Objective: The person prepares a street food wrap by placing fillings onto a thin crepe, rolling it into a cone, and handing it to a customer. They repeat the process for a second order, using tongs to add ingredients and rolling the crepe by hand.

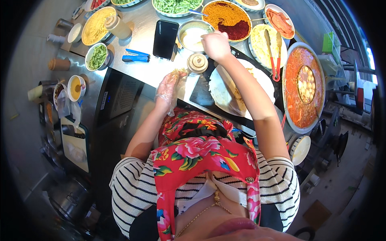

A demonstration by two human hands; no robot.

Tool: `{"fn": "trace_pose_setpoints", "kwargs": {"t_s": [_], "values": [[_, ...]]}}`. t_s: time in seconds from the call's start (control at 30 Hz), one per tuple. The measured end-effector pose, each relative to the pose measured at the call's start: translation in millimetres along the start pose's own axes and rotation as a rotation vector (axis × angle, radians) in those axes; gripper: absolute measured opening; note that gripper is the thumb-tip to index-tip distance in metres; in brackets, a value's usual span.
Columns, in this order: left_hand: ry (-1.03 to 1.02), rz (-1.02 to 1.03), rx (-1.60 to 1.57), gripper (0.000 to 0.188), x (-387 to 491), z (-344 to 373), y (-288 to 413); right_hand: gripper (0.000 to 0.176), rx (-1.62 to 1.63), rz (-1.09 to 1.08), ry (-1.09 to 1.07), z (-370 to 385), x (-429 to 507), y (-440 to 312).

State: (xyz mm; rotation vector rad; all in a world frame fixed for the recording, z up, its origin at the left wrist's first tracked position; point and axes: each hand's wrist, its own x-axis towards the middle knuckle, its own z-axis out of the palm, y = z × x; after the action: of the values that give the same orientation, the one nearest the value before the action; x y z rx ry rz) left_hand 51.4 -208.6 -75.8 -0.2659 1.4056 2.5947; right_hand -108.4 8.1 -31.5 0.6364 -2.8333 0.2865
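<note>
My left hand [169,86], in a clear plastic glove, is over the front of the steel counter, beside a squeeze bottle [197,63]. Yellowish bits show at its fingertips; whether it holds anything is unclear. Reaching across the griddle, my bare right hand [215,45] has its fingers curled at the rim of a metal bowl [193,35] of whitish liquid. Anything inside that grip is hidden. Under my right forearm, a large pale flatbread [221,87] lies on the black griddle [201,93], with brownish filling [238,93] on it, partly covered by the arm.
A phone [165,39] and a blue stapler-like tool [135,56] lie left of the bowl. Red-handled tongs [273,55] rest on a bowl of pale shreds [261,45]. At right stands a wide basin of red broth [291,87]. Another squeeze bottle [118,27] stands at left.
</note>
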Motion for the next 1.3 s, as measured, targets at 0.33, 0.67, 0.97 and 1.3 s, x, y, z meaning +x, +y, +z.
{"fn": "trace_pose_setpoints", "kwargs": {"t_s": [0.33,0.67,0.97,1.3], "values": [[0.058,0.068,0.08,0.029,-30,-3,2,0.034,0.802,0.413,-0.174,-75,-54,25],[0.059,0.108,0.096,0.029,-40,3,3,0.023,0.169,0.472,0.061,-126,-213,53],[-0.067,0.158,0.098,0.026,-38,34,16,0.023,0.128,0.037,-0.067,-48,-24,13],[0.086,0.036,0.056,0.021,-44,0,16,0.083,-0.385,0.811,-0.232,-78,-154,207]]}}
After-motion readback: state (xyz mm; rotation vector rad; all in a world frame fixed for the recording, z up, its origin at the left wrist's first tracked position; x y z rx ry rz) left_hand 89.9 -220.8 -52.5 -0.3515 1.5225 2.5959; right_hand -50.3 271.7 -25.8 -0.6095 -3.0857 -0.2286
